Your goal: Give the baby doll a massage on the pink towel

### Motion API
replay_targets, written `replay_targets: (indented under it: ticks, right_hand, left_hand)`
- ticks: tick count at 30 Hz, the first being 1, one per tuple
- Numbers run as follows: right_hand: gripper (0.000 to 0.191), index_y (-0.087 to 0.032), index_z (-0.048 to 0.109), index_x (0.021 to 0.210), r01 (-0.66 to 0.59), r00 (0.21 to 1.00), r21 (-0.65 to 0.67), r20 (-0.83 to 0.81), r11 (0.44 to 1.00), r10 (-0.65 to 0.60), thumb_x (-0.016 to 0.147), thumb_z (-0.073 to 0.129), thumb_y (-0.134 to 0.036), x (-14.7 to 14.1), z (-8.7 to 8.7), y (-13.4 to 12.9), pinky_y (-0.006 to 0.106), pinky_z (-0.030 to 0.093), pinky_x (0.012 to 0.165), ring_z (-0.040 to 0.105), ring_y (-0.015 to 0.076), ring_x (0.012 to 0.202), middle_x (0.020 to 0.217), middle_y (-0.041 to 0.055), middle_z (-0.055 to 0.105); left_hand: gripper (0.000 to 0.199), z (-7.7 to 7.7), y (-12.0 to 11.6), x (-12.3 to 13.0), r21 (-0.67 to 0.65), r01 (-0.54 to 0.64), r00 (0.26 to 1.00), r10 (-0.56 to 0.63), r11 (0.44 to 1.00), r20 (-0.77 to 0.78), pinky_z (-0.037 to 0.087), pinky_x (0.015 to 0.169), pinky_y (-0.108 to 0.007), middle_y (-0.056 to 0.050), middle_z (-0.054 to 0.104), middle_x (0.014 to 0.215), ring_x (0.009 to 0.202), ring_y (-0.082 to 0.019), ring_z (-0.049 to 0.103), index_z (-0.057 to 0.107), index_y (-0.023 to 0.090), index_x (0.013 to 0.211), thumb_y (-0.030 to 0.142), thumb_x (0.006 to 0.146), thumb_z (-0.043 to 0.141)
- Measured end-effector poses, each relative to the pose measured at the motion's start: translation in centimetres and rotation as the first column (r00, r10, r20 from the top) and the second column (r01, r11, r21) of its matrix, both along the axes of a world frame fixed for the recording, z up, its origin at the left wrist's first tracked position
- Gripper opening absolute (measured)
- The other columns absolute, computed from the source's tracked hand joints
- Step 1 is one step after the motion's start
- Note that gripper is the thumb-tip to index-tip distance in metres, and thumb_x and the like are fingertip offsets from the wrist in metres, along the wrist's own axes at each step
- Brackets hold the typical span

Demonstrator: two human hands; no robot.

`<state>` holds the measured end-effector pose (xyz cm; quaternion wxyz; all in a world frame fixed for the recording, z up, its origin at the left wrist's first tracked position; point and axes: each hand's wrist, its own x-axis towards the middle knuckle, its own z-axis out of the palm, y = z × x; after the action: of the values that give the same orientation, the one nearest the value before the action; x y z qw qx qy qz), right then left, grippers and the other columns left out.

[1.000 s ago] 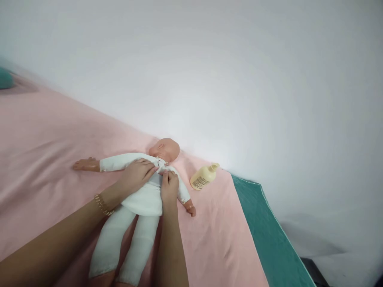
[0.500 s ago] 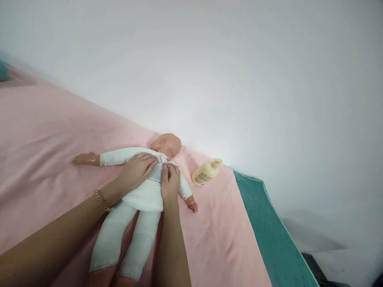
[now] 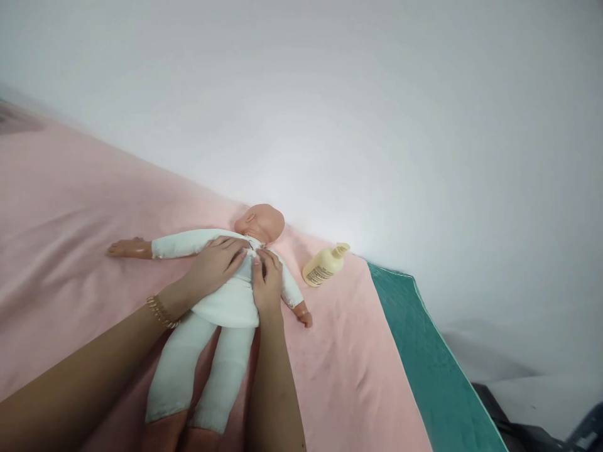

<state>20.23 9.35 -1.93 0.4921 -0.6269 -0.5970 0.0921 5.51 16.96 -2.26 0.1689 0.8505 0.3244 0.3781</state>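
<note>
A baby doll (image 3: pixel 227 304) with a white cloth body lies stretched out, its bald head (image 3: pixel 266 221) farthest from me. Its face is not visible; an ear shows, and dark stitching sits below the neck. My left hand (image 3: pixel 219 263) rests on the left of the doll's upper torso with its fingers extended. On the right side lies my right hand (image 3: pixel 268 276), thumb apart from its bent fingers. Both hands press on the white cloth, fingertips almost meeting below the stitching. A bracelet (image 3: pixel 161 312) circles my left wrist.
A pale yellow pump bottle (image 3: pixel 325 265) stands right of the doll. Beneath them spreads a pink sheet (image 3: pixel 348 351), with a green surface (image 3: pixel 424 351) along its right edge. A white wall (image 3: pixel 301 113) rises behind. Dark objects (image 3: pixel 513 427) lie at the lower right.
The view has shifted slightly, so the doll's head and the bottle sit a little higher. Both hands stay on the doll's upper torso, their fingertips slightly closer together.
</note>
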Motion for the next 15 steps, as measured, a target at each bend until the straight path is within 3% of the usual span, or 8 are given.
replay_targets:
  ticks: [9,15]
  right_hand:
    - [0.037,-0.017,0.071,0.120,0.016,0.998,-0.078,0.061,0.997,-0.011,0.103,0.044,-0.036,0.1,-0.4,0.5,0.042,0.039,0.111,0.056,0.0271,0.123,0.126,0.0105,0.069]
    - [0.040,-0.016,0.069,0.125,0.067,0.996,0.026,-0.067,0.997,-0.065,0.103,0.044,-0.040,-0.1,0.3,-0.5,0.043,0.039,0.112,0.054,0.0252,0.126,0.130,0.0128,0.066]
  left_hand:
    - [0.047,0.4,-0.1,-0.1,-0.084,0.033,0.999,-0.035,0.996,-0.029,0.038,0.107,-0.050,-0.009,0.069,0.122,0.117,-0.031,0.056,0.067,0.017,0.114,0.045,0.105,0.030]
    - [0.054,1.2,-1.0,-0.5,-0.149,0.014,0.992,0.005,0.989,0.122,0.038,0.109,-0.045,-0.012,0.064,0.132,0.124,-0.031,0.053,0.060,0.011,0.130,0.051,0.103,0.036]
